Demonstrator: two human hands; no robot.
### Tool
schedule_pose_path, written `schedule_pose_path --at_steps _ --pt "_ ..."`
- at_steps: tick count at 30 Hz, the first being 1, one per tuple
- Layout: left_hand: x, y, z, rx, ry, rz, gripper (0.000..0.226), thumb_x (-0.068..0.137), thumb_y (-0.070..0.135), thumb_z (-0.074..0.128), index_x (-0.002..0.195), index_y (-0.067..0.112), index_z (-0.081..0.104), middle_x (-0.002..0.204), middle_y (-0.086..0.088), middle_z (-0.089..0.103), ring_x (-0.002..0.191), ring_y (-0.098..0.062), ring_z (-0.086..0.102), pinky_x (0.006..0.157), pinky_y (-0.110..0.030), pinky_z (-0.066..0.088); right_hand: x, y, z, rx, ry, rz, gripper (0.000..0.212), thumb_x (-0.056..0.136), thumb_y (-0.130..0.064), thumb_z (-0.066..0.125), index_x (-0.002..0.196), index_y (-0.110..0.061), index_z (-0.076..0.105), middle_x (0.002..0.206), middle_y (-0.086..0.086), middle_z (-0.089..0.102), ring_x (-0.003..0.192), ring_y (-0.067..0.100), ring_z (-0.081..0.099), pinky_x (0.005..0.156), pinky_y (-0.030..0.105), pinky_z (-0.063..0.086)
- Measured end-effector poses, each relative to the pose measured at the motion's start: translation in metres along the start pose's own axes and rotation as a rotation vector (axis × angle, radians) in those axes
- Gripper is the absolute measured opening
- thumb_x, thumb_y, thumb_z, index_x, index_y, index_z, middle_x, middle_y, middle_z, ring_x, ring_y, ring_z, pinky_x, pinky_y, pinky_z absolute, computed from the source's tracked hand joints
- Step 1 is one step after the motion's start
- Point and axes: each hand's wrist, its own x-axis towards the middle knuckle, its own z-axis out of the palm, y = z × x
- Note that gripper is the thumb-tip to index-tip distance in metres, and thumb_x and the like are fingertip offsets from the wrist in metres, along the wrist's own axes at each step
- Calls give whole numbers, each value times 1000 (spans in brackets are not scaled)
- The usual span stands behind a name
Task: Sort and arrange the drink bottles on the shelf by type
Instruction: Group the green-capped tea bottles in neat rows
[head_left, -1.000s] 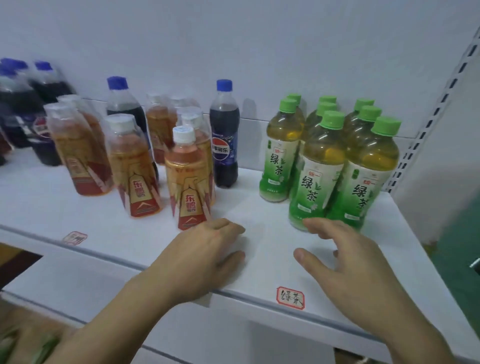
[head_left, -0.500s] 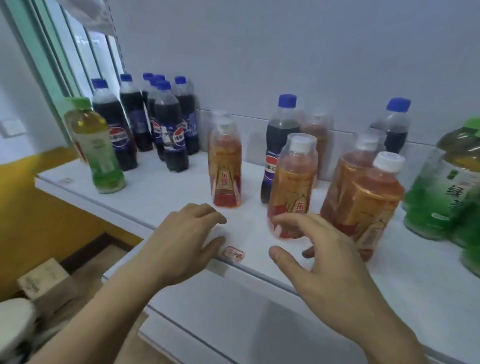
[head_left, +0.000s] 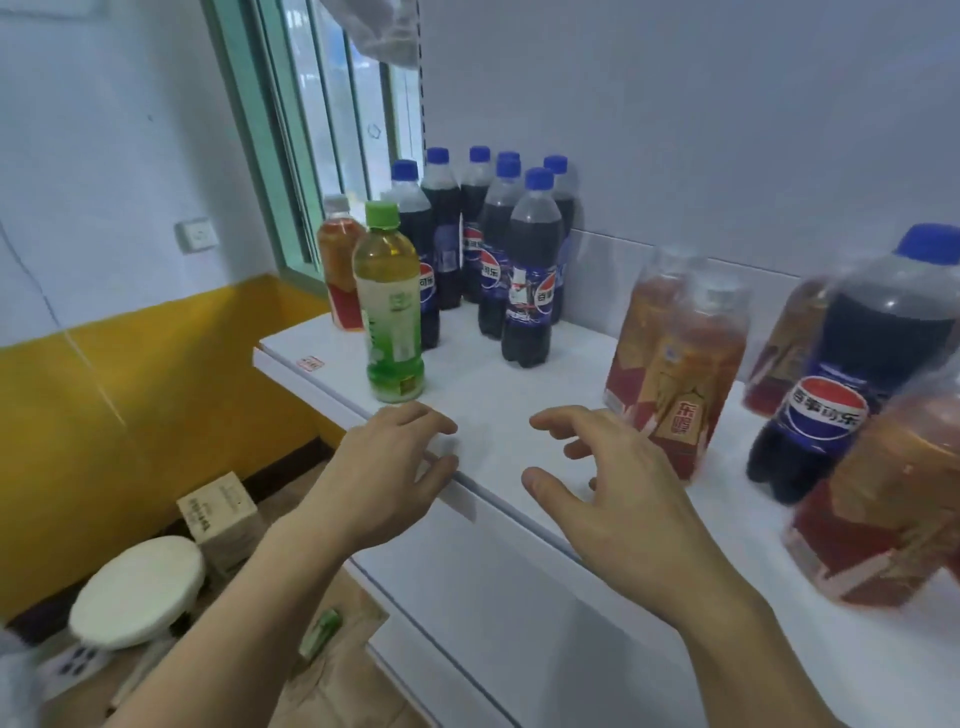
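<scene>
A white shelf carries the drinks. At its left end a lone green tea bottle with a green cap stands in front of an orange-red drink bottle and a cluster of several blue-capped cola bottles. More orange-red bottles and another cola bottle stand on the right. My left hand hovers over the shelf's front edge just below the green tea bottle, fingers loosely curled and empty. My right hand hovers beside the orange-red bottles, fingers spread, holding nothing.
A window frame and a wall with a yellow lower band lie left of the shelf. Below on the floor are a round white lid, a small cardboard box and brown cardboard. A price tag sits on the shelf edge.
The view has swung left along the shelf, from the green tea group past the orange-red bottles to the cola cluster. Both hands moved left with it, staying empty above the front edge.
</scene>
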Motion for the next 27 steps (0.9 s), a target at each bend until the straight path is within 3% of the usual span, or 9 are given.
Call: schedule_pose_path --at_steps 4,6,8,11,15,18,23,27 --pt "10 -28 -11 -186 256 -221 31 96 46 60 122 31 59 128 11 61 107 -6 54 90 -25 50 33 -17 28 29 -21 -36 38 96 -44 64 130 -48 49 131 -25 47 116 -3 50 98 23 48" --pt "23 -39 -17 -382 416 -370 48 90 43 71 130 27 51 133 6 57 110 -8 53 90 -26 49 48 -24 43 40 -20 -25 39 95 -44 64 130 -49 47 131 -26 47 115 -3 50 98 23 49" --pt "40 -52 -18 -515 456 -404 79 82 46 78 146 29 36 147 5 48 124 -12 51 100 -36 50 65 -33 56 63 10 -6 41 94 -43 66 129 -51 45 131 -25 47 113 -2 52 94 21 50" --pt "68 -78 -10 -679 311 -319 98 75 48 84 152 35 25 151 11 43 133 -12 48 106 -40 48 97 -49 74 117 142 8 44 93 -41 68 128 -50 43 128 -22 51 108 -1 56 88 18 53" --pt "88 -106 6 -804 124 -158 70 77 39 86 135 36 46 126 20 60 117 -6 60 89 -17 52 141 -74 99 198 295 7 58 87 -45 74 134 -47 39 128 -21 55 106 0 59 82 14 53" --pt "90 -113 11 -810 142 -42 55 78 40 84 124 34 54 117 19 66 107 -4 64 83 -15 55 158 -89 104 305 373 -35 74 80 -54 68 145 -42 34 130 -22 56 111 3 61 87 22 59" --pt "84 -87 -2 -801 185 226 56 75 45 82 122 26 58 110 14 66 98 -3 63 79 -12 51 136 -97 82 444 576 -150 40 106 -32 44 145 -28 39 120 -13 64 112 8 64 92 29 57" --pt "80 -39 -5 -848 138 427 55 75 45 84 119 32 53 106 15 61 96 -6 61 74 -18 52 95 -92 56 401 763 -178 36 107 -24 33 140 -17 45 118 -8 66 110 14 65 91 32 54"
